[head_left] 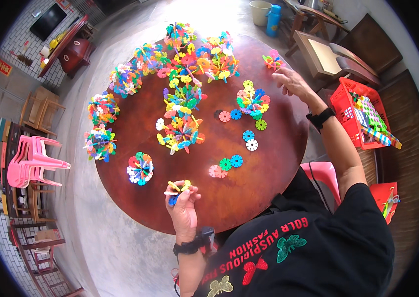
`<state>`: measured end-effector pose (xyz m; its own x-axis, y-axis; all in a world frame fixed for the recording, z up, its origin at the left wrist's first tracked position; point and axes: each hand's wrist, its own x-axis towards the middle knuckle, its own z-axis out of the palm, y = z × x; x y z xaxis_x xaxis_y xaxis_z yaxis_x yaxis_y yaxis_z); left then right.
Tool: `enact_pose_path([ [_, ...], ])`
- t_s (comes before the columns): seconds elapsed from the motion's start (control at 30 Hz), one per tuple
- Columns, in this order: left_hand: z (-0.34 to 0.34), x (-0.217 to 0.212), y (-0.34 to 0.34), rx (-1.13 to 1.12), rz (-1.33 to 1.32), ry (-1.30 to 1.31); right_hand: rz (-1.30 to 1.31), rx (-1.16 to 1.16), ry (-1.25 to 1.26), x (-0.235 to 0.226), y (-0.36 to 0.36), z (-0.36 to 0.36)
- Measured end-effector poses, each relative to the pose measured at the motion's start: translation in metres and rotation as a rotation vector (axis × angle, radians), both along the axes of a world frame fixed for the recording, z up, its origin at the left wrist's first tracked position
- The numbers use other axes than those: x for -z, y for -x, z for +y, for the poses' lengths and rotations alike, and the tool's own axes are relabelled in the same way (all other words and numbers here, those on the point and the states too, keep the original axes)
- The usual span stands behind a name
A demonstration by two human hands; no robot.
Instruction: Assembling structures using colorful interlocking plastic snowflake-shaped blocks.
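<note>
Near the table's front edge, my left hand (184,205) is closed on a small cluster of interlocking plastic flower discs (173,199), with yellow, cream and blue pieces showing. My right hand (293,84) reaches over the far right of the round brown table (269,193), fingers partly spread and curved. Just beyond its fingertips sits a small pink, red and green disc cluster (273,60); whether they touch is hard to tell. Loose discs, such as a white one (252,145) and a green one (225,164), lie in the middle right, beside a multicoloured disc ball (253,104).
Several disc balls stand along the table's far and left side, including one at left (100,143) and a column of joined balls (182,133). A smaller ball (140,169) sits front left. A red basket (360,114) is at right, pink stools (33,161) at left.
</note>
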<state>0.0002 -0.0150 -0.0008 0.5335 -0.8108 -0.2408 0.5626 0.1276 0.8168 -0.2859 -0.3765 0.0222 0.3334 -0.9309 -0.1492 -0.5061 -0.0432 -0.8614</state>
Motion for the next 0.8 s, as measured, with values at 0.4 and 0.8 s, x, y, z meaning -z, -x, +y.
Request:
enact_pose_path([
  [0.4,0.001,-0.006,0.002,-0.004,-0.001,0.043,-0.222,-0.248,-0.096,0.005,-0.039,0.063],
  [0.8,-0.003,-0.007,0.010,0.151,-0.058,0.046,-0.090,-0.592,-0.045,0.006,-0.111,0.181],
])
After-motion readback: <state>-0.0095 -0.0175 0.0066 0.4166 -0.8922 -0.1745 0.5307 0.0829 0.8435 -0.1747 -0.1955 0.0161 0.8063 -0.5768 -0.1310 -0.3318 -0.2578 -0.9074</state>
